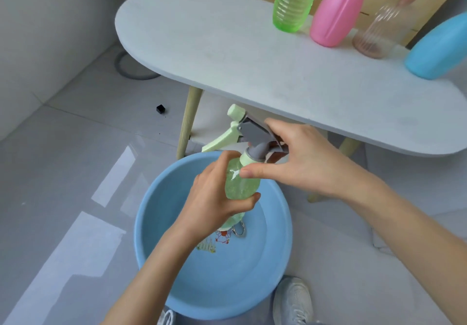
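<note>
1. Spray bottle [240, 185]: pale green and translucent, at centre frame, tilted with its neck toward the upper right. It is held over the blue basin [151, 223] on the floor. Whether its base touches the basin cannot be told.
2. Left hand [217, 198]: enters from the lower left, fingers and thumb wrapped firmly round the bottle's body. The forearm rises steeply across the basin.
3. Right hand [303, 158]: reaches in from the right with the wrist level. Its fingers arch over the grey spray head [250, 132], and the straight thumb presses the collar [250, 160], a moderate span closed on the head.
4. Step in hand (judged): turning the head on the neck. To do it well, lock the body with the lower hand and shift the thumb and fingers onto the collar rather than the trigger. Turn about the neck's axis, and work above the basin so drips fall in.
5. White table [227, 54], upper frame: bears a green bottle [293, 1], a pink bottle [336, 14], a clear bottle [379, 34] and a blue bottle [437, 46], well apart from the hands.
</note>
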Demonstrator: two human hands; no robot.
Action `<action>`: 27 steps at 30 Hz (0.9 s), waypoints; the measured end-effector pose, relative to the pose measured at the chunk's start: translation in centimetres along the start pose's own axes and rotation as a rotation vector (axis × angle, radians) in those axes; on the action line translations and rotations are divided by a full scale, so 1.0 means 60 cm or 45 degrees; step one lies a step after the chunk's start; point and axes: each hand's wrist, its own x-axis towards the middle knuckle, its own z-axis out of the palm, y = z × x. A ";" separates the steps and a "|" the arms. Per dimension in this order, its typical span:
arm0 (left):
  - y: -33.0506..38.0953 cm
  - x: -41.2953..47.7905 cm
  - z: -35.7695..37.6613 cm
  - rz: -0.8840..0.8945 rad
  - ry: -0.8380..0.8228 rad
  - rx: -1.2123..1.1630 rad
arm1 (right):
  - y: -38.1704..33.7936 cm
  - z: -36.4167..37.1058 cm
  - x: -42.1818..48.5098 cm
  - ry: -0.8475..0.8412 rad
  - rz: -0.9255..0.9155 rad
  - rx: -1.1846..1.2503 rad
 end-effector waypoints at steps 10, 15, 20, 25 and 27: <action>0.082 0.004 -0.055 0.063 0.007 -0.019 | -0.052 -0.090 -0.006 -0.119 -0.137 0.087; 0.124 0.013 -0.080 0.066 -0.035 -0.013 | -0.080 -0.114 -0.008 0.009 -0.106 0.011; 0.150 0.008 -0.095 0.043 -0.079 0.023 | -0.099 -0.124 -0.027 0.011 -0.100 0.022; 0.172 -0.008 -0.104 0.051 -0.067 0.028 | -0.125 -0.142 -0.045 -0.091 -0.088 0.081; 0.181 -0.017 -0.107 0.045 -0.058 0.026 | -0.133 -0.153 -0.053 -0.142 -0.122 0.134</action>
